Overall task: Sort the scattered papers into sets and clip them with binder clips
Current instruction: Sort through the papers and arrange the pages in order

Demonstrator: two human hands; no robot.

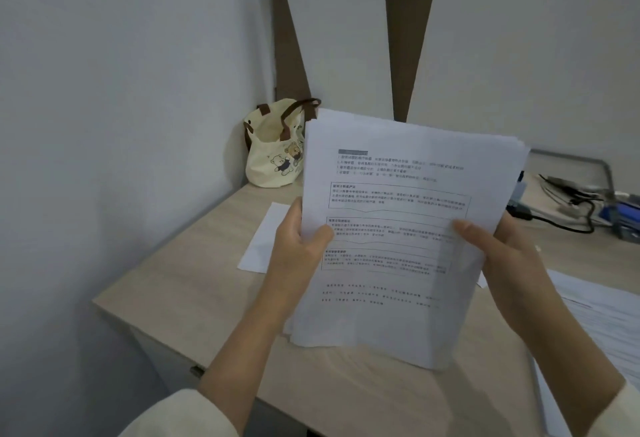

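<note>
I hold a stack of printed white papers (pixel 398 229) upright above the wooden desk (pixel 194 274), its lower edge close to the desktop. My left hand (pixel 298 239) grips the stack's left edge, thumb on the front sheet. My right hand (pixel 498 249) grips the right edge, thumb across the print. The sheets are slightly fanned at the top. A single white sheet (pixel 265 239) lies flat on the desk behind my left hand. More printed sheets (pixel 602 319) lie at the right edge. No binder clip is visible.
A cream tote bag (pixel 273 152) with brown handles and bear prints stands in the desk's back corner against the wall. At the back right sits a tray (pixel 571 187) with cables and small blue items. The desk's left edge drops off beside the wall.
</note>
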